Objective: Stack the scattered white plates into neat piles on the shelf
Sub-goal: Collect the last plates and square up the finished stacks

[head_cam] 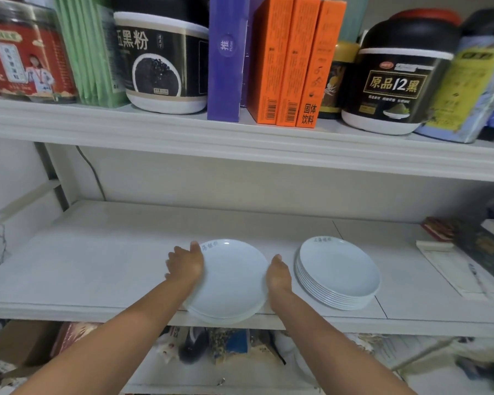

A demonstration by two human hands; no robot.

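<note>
Your left hand and right hand clasp a short pile of white plates from either side, on the middle shelf. The left hand's thumb lies over the pile's far left rim, beside the faint grey lettering on the top plate, and its fingers spread down along the outer edge; the right hand presses flat against the pile's right rim with its fingers curled under or behind, so you cannot tell how far they wrap. Both hands touch the plates; neither is closed into a fist. The pile sits at the shelf's front edge, and its near rim overhangs that edge a little. Only a few plate rims show at the near side (the exact count is too blurred to read). Just right of this pile, apart from it and from your right hand, stands a taller stack of the same white plates, its rims neatly lined up, the top plate bearing the same grey lettering on its far rim. Further right of the stack, at the shelf's end, lie some flat paper or booklets with a pen on them, and dark boxes behind. Left of the pile the shelf is bare white board. On the upper shelf above the pile stand three orange boxes, a purple box, black-and-white tubs and a red jar.
</note>
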